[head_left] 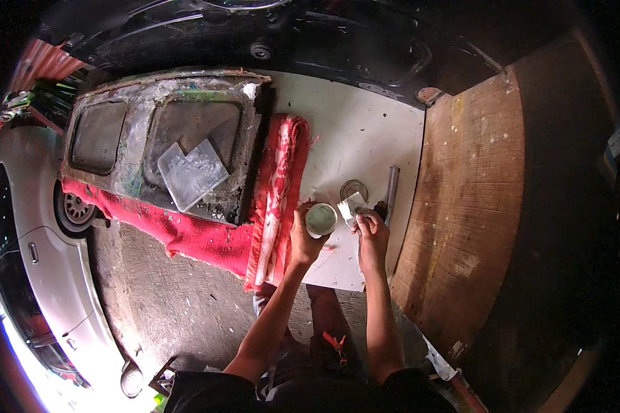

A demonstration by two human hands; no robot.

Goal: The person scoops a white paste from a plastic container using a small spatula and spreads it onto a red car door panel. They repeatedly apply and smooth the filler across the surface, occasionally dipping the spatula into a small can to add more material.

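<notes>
My left hand (303, 237) is wrapped round a small round can (321, 219) with pale grey-green contents, tilted so its open top shows. Close to its rim, my right hand (373, 237) grips a small flat spreader (352, 208) with whitish paste on its blade. A round lid (354, 189) lies on the white board (351, 117) just beyond the spreader. Beside my right hand is a long grey tube or bar (392, 187). Farther left, two smeared clear-grey flat plates (193, 175) seem to overlap on a dark, paint-stained panel (127, 148) with two recessed windows.
A folded red-and-white cloth (277, 199) borders the panel, with red cloth (179, 230) beneath it. A brown wooden sheet (461, 186) stands at right. A black vehicle part (289, 41) spans the far side. A silver car (55, 255) is parked at left on the concrete floor (158, 289).
</notes>
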